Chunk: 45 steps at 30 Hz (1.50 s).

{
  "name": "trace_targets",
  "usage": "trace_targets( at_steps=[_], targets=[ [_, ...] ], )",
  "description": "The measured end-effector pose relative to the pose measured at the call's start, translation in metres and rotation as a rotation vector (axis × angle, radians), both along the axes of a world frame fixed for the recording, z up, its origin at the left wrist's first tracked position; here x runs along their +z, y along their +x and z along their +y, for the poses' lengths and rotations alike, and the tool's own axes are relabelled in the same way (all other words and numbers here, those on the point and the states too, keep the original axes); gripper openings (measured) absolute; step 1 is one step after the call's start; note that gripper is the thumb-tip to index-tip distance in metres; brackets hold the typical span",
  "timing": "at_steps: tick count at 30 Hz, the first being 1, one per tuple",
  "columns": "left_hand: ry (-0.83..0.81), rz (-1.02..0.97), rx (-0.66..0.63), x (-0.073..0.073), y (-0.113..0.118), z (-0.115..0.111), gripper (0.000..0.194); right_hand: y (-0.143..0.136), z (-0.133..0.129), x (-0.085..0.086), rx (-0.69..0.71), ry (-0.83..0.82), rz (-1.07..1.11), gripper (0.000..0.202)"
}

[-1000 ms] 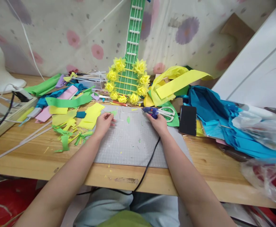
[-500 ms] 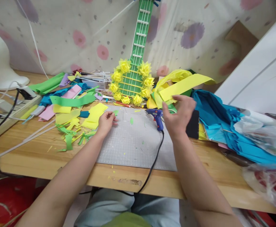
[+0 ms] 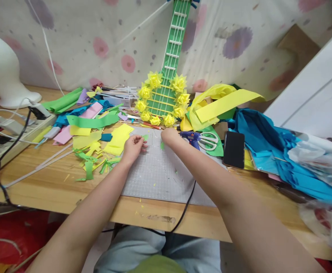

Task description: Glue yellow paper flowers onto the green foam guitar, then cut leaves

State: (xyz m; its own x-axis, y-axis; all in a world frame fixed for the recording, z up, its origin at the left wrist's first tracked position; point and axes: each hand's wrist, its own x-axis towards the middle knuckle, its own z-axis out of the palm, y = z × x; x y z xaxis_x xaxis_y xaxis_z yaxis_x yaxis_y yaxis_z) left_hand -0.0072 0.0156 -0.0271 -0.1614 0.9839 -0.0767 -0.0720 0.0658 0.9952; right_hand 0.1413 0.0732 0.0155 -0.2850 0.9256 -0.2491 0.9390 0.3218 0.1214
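Observation:
A small green paper piece (image 3: 145, 138) is pinched between the thumb and fingers of my left hand (image 3: 134, 147), at the upper left of the grey cutting mat (image 3: 154, 178). My right hand (image 3: 170, 136) reaches over the mat's upper part, and its fingers are hidden behind the wrist. Beside that wrist lies a blue glue gun (image 3: 192, 138), partly covered by my forearm. Another green scrap (image 3: 162, 145) and thin wire-like pieces lie on the mat near my right hand. Behind stands a green guitar-shaped craft (image 3: 162, 99) ringed with yellow paper flowers (image 3: 154, 80).
White-handled scissors (image 3: 208, 141) and a black phone (image 3: 234, 149) lie to the right, before crumpled blue paper (image 3: 259, 132). Yellow and green paper scraps (image 3: 93, 151) cover the left side. A power strip (image 3: 18, 140) and a white foam head (image 3: 6, 72) stand at far left.
My right hand has moved left from above the glue gun to the mat's upper middle, uncovering the scissors and phone. My left hand keeps holding the green piece. The view has shifted slightly.

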Motion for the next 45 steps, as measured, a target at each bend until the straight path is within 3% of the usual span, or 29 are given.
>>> trace_targets(
  at_steps=[6,11,14,16,19,22,25,32,45],
  targets=[
    [-0.019,0.006,-0.031,0.001,0.002,-0.001,0.014,-0.002,0.005,0.004,-0.031,-0.03,-0.082,0.037],
    [-0.069,-0.006,-0.081,0.005,0.003,-0.005,0.019,0.003,-0.017,0.014,0.022,0.048,0.011,0.028],
    [-0.083,-0.009,-0.106,0.008,0.003,-0.006,0.02,0.016,-0.039,0.009,0.006,0.213,0.367,0.019],
    [-0.089,-0.004,-0.143,0.011,0.003,-0.008,0.021,0.026,-0.052,-0.001,-0.028,0.22,0.658,0.013],
    [-0.102,0.035,-0.227,0.013,0.002,-0.009,0.021,0.04,-0.067,-0.019,-0.088,0.117,1.085,0.009],
    [-0.085,0.095,-0.314,0.013,0.001,-0.01,0.02,0.047,-0.075,-0.033,-0.14,-0.02,1.316,0.013],
    [-0.043,0.154,-0.39,0.01,0.0,-0.01,0.019,0.05,-0.078,-0.041,-0.145,-0.067,1.342,0.014],
    [-0.027,0.192,-0.437,0.007,-0.002,-0.009,0.02,0.049,-0.073,-0.048,-0.09,0.047,1.202,0.013],
    [-0.02,0.201,-0.473,0.009,-0.002,-0.01,0.02,0.045,-0.074,-0.045,-0.054,0.115,1.113,0.01]
  ],
)
